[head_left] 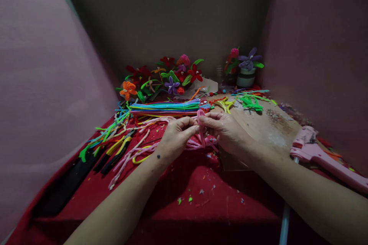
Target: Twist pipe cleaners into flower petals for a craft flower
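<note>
A pink pipe cleaner (pixel 201 127), bent into a narrow loop, is pinched between both my hands above the middle of the table. My left hand (pixel 181 132) grips its left side with thumb and forefinger. On the other side, my right hand (pixel 222 128) holds it near the top, also between thumb and fingers. Below and behind them lie loose pink pipe cleaners (pixel 198 144). A bundle of straight pipe cleaners (pixel 169 106) in blue, green, red and other colours lies just beyond my hands.
Yellow-handled pliers (pixel 119 151) lie at the left. A pink glue gun (pixel 312 145) rests at the right beside a stained board (pixel 270 126). Pipe cleaner flowers (pixel 172 84) stand along the back, near a potted purple flower (pixel 249 61). Scraps dot the red cloth (pixel 212 203).
</note>
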The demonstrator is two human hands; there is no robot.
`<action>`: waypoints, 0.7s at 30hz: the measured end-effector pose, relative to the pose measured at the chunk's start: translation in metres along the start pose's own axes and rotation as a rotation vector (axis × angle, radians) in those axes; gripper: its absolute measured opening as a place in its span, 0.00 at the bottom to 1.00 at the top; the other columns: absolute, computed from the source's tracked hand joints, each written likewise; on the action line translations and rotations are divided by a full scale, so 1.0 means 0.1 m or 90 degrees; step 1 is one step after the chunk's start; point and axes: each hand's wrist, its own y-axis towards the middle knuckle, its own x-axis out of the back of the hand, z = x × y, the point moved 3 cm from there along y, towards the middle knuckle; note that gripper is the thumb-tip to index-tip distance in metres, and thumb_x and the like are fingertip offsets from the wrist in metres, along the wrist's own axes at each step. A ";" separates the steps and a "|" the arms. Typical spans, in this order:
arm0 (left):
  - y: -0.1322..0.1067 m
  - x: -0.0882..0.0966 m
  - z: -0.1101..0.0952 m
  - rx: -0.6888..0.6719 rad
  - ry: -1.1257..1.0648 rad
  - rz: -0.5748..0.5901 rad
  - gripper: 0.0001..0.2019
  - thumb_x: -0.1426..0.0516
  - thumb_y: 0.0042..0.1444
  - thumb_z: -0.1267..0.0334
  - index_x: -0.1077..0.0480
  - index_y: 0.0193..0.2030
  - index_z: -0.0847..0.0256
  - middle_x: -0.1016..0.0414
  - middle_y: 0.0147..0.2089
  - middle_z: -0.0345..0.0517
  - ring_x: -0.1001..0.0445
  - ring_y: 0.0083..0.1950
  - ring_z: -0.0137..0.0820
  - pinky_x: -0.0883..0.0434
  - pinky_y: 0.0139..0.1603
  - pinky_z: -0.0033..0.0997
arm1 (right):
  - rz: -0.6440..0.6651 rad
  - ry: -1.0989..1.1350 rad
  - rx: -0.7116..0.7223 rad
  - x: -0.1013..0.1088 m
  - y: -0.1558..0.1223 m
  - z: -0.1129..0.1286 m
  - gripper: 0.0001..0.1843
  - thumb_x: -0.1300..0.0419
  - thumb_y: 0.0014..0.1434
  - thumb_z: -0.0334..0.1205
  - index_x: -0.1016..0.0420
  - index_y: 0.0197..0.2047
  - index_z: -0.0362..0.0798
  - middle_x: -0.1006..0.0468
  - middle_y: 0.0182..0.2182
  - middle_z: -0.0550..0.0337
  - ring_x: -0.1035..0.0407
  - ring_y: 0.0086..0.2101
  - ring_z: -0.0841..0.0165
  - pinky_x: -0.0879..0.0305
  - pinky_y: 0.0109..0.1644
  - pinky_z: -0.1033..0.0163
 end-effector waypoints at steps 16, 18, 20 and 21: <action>0.03 0.11 0.01 -0.013 -0.113 -0.039 0.13 0.41 0.49 0.60 0.29 0.40 0.64 0.26 0.39 0.45 0.29 0.38 0.29 0.33 0.42 0.28 | 0.013 -0.133 -0.017 -0.06 -0.06 0.03 0.16 0.37 0.47 0.49 0.32 0.21 0.44 0.32 0.19 0.65 0.43 0.19 0.78 0.48 0.21 0.70; 0.03 0.09 0.02 0.010 -0.128 0.016 0.11 0.41 0.49 0.60 0.29 0.38 0.65 0.26 0.36 0.44 0.29 0.36 0.29 0.33 0.40 0.29 | 0.034 -0.135 -0.012 -0.07 -0.06 0.02 0.17 0.39 0.50 0.50 0.31 0.23 0.44 0.31 0.19 0.64 0.41 0.19 0.76 0.47 0.22 0.69; 0.02 0.07 0.03 0.045 -0.099 0.079 0.09 0.41 0.48 0.61 0.29 0.32 0.66 0.27 0.29 0.42 0.31 0.29 0.27 0.34 0.33 0.27 | 0.047 -0.127 -0.013 -0.07 -0.05 0.01 0.17 0.40 0.50 0.51 0.31 0.23 0.44 0.30 0.19 0.63 0.40 0.19 0.76 0.45 0.23 0.68; 0.02 0.07 0.04 0.055 -0.074 0.094 0.09 0.40 0.47 0.61 0.30 0.29 0.66 0.29 0.25 0.41 0.33 0.26 0.25 0.36 0.30 0.25 | 0.049 -0.119 -0.016 -0.07 -0.05 0.01 0.17 0.39 0.49 0.50 0.31 0.23 0.44 0.30 0.19 0.63 0.39 0.19 0.76 0.45 0.23 0.68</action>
